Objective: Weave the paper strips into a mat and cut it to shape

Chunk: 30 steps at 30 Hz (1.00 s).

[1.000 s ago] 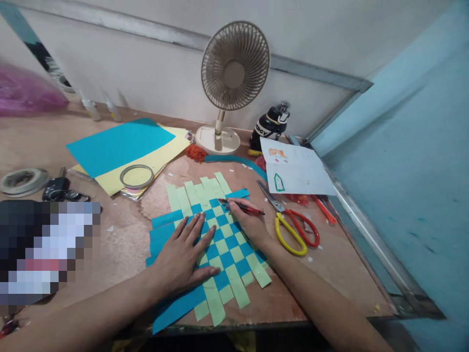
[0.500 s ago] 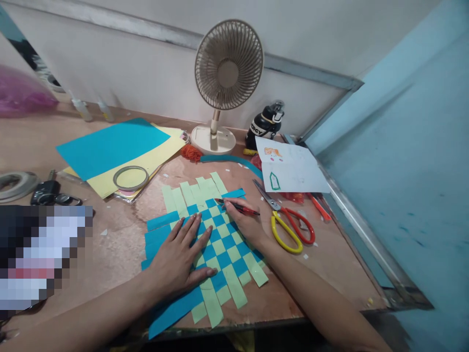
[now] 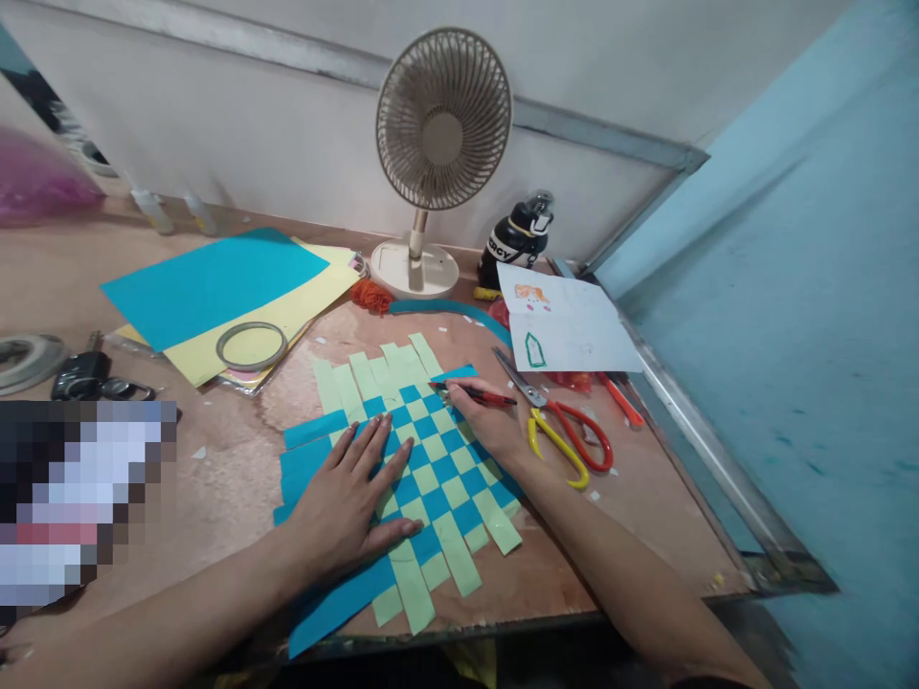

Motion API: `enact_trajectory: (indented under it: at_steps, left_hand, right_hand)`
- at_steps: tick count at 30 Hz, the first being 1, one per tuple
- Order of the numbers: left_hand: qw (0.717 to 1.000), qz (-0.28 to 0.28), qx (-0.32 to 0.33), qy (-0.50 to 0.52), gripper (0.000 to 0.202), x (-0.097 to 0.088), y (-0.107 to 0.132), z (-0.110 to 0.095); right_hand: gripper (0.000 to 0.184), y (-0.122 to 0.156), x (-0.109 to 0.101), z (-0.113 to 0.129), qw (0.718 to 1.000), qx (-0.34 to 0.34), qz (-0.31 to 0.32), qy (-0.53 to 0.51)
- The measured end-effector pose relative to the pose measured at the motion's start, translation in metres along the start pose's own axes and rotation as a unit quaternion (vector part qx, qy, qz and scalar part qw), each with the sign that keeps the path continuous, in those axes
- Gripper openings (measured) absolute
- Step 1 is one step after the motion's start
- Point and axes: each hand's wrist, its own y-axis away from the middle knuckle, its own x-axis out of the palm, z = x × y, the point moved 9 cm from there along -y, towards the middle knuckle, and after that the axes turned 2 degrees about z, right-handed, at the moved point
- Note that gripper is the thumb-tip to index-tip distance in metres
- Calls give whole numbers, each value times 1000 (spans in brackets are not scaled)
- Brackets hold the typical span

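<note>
A woven mat of blue and pale green paper strips [image 3: 431, 469] lies on the wooden table near its front edge. My left hand [image 3: 351, 502] rests flat on the mat's left side, fingers spread. My right hand [image 3: 488, 426] sits on the mat's upper right part, closed around a red pen [image 3: 478, 392] whose tip points left onto a blue strip end.
Scissors with yellow and red handles [image 3: 560, 431] lie just right of my right hand. A white sheet with drawings [image 3: 567, 330], a desk fan [image 3: 431, 163], a black bottle [image 3: 517, 244], blue and yellow paper sheets [image 3: 215, 287] and a tape ring [image 3: 251, 344] stand farther back.
The view has drifted slightly, shifting everything left and up. My right hand with the pen has moved a little toward the mat's upper edge. My left hand stays flat on the mat.
</note>
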Motion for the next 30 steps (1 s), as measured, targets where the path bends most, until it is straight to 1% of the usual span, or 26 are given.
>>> enact_trajectory:
  at_steps: [4, 9, 14, 22, 30]
  left_hand:
    - [1000, -3, 3, -3, 85, 0, 1, 0]
    - [1000, 2, 5, -6, 85, 0, 1, 0]
    - [1000, 0, 4, -6, 85, -2, 0, -1]
    - [1000, 3, 6, -11, 85, -1, 0, -1]
    - [999, -22, 17, -29, 85, -3, 1, -3]
  right_hand:
    - [18, -3, -2, 0, 1000, 23, 14, -5]
    - [16, -5, -6, 5, 1000, 16, 15, 7]
    - [16, -6, -10, 6, 999, 23, 2, 29]
    - [17, -10, -13, 7, 999, 35, 12, 16]
    - [19, -14, -17, -5, 994, 41, 24, 94]
